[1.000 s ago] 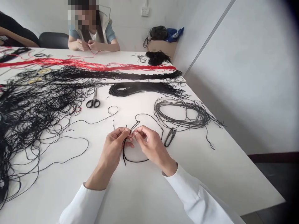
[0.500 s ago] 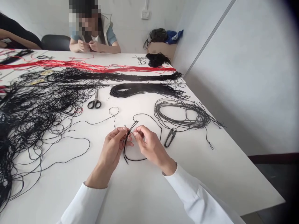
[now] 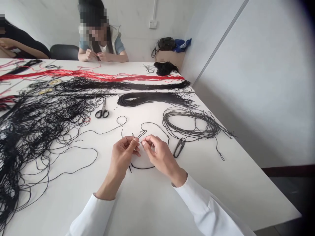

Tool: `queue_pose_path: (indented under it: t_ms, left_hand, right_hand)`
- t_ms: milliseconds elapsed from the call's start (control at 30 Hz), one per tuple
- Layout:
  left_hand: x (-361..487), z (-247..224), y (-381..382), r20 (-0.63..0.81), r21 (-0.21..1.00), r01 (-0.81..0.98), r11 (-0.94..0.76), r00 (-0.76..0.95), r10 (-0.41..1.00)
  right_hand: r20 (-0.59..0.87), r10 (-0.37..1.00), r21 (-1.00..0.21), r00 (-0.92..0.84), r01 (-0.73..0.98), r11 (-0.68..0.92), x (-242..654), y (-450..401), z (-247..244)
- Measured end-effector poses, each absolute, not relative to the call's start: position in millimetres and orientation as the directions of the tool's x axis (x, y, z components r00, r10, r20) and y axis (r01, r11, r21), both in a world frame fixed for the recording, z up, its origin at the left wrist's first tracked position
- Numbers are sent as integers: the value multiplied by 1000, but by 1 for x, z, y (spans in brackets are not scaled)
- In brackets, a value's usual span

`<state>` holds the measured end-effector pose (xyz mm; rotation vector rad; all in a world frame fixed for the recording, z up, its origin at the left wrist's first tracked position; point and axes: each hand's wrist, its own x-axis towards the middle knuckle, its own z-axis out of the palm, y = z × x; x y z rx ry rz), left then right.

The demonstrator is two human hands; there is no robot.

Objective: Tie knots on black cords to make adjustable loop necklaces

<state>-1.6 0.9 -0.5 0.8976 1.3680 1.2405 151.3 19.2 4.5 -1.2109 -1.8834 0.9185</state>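
Observation:
My left hand (image 3: pixel 125 152) pinches a thin black cord (image 3: pixel 145 168) between thumb and fingers, and part of the cord is hidden behind the hand. Close beside it, my right hand (image 3: pixel 159 155) is closed, its thumb and forefinger pinching a fine end of black cord. The cord loops below and behind both hands, with a braided stretch at the bottom. Right of my right hand lies a pair of black thread snips (image 3: pixel 179 148). Beyond the snips rests a loose coil of black cord (image 3: pixel 169 127).
Black-handled scissors (image 3: pixel 102 113) lie ahead on the white table (image 3: pixel 152 209). A large tangle of black cord (image 3: pixel 36 131) covers the left side. Behind are a black cord bundle (image 3: pixel 137 100) and red cords (image 3: pixel 98 74). A person (image 3: pixel 103 46) sits across, hands together.
My left hand has turned slightly and its thumb now covers the cord that showed in front of it. The two hands remain close together. The view has tilted up a little.

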Motion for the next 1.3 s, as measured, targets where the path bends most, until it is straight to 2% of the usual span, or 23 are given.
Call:
queue_pose_path:
  t_ms: [100,167,233,367,500,567,633,700,800,1067,1300]
  left_hand:
    - [-1,0,-1,-134,980,114,165,-242,961]
    - [1,2,-3,-92,967,209,145,-246,965]
    - [3,5,-4,-65,966,229,121,-239,969]
    - [2,7,-4,-63,969,216,122,-264,963]
    - [-1,5,-3,-131,984,68,163,-341,931]
    - [-1,3,-2,-211,976,-116,183,-318,924]
    - [0,2,-1,-256,934,-313,172,-252,933]
    - [1,1,-1,-252,882,-448,146,-189,949]
    - [3,2,-2,-244,842,-523,136,-142,959]
    - [5,5,-3,-279,818,-542,194,-79,957]
    - [5,1,-1,-318,811,-547,209,-112,941]
  right_hand:
    - [289,928,-771,-236,517,372,150,28,17]
    - [290,915,-722,-281,563,402,146,36,28]
    - [190,906,-732,-378,560,387,142,44,37]
    - [2,884,-892,-467,398,213,137,52,47]
    - [10,954,-996,-298,87,37,140,54,54]
    - [5,983,-997,-186,-70,-8,139,55,54]
    - [-46,985,-987,-167,-144,-71,137,54,50]
    - [-101,975,-983,-196,-133,-128,133,49,41]
    - [-127,979,-988,-159,-65,-139,127,41,26]
    - [-120,991,-992,-50,-18,-121,124,29,3]
    - [-166,986,-986,-31,-10,-167,126,24,1]
